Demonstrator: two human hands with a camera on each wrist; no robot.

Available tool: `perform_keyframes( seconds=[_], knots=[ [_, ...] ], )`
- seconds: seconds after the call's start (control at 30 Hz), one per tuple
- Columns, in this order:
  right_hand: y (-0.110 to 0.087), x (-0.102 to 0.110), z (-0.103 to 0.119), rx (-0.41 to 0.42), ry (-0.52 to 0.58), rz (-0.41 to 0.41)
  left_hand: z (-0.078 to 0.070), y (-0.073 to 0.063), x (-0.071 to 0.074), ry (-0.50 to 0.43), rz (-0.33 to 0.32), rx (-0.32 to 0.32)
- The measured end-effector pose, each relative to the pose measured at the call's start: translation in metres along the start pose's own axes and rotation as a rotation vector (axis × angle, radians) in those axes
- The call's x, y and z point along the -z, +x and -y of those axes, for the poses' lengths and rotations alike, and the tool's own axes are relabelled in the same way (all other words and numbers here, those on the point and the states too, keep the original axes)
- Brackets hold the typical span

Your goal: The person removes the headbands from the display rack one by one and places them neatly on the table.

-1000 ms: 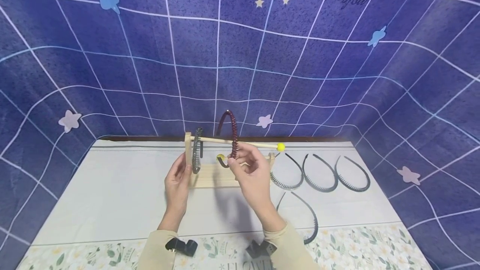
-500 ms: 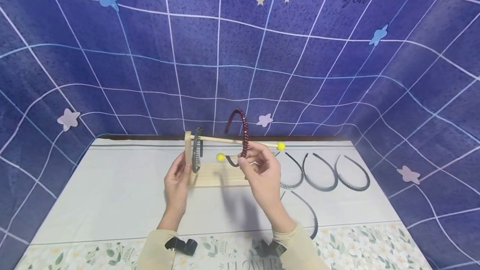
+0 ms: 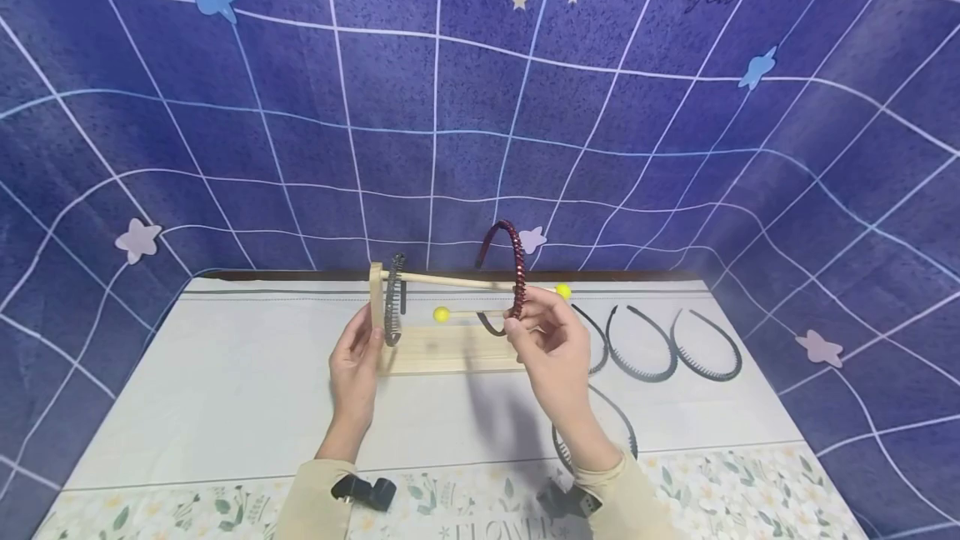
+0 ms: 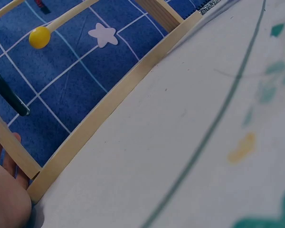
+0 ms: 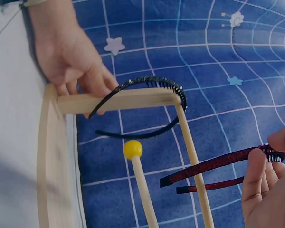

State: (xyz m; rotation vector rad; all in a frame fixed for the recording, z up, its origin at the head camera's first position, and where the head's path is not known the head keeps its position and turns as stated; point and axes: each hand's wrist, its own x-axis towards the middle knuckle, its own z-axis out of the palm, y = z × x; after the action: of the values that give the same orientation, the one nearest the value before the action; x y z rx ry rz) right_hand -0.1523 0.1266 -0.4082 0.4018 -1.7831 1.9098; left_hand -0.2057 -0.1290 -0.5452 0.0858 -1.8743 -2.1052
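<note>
My left hand [image 3: 356, 365] grips the left upright of a wooden rack [image 3: 442, 352], which has two rods with yellow ball ends. On the upper rod [image 3: 450, 281], close to that upright, hangs a dark toothed headband [image 3: 392, 307]. A shiny dark red headband [image 3: 520, 261] is pinched between the thumb and fingers of my right hand [image 3: 555, 348]. In the right wrist view, the red headband's two ends [image 5: 166, 181] reach past the rod, its legs on either side. The lower rod's yellow ball [image 3: 442, 314] points left. My right hand hides the rack's right side.
Several dark toothed headbands [image 3: 652, 379] lie on the white tablecloth [image 3: 225, 390] to the right, one of them nearer the front [image 3: 632, 427] and partly behind my right forearm. A blue grid-patterned cloth [image 3: 480, 107] rises behind the table.
My right hand has moved to the right along the upper rod with the red headband, toward the yellow ball at its end. The left hand and the rack stay in place.
</note>
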Motion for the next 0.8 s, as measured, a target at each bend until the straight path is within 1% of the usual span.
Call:
perform_keyframes(
  seconds=[0.37,0.53,0.8],
  knots=[
    [-0.002,0.023,-0.003,0.042,-0.003,0.001,0.001,0.0,-0.001,0.021,0.006,0.005],
    [-0.003,0.033,-0.004,0.067,0.007,0.004,-0.001,-0.001,0.0,0.025,0.007,0.009],
    [-0.004,0.048,0.0,0.051,-0.022,-0.026,-0.002,-0.001,-0.001,0.016,0.013,0.019]
  ],
)
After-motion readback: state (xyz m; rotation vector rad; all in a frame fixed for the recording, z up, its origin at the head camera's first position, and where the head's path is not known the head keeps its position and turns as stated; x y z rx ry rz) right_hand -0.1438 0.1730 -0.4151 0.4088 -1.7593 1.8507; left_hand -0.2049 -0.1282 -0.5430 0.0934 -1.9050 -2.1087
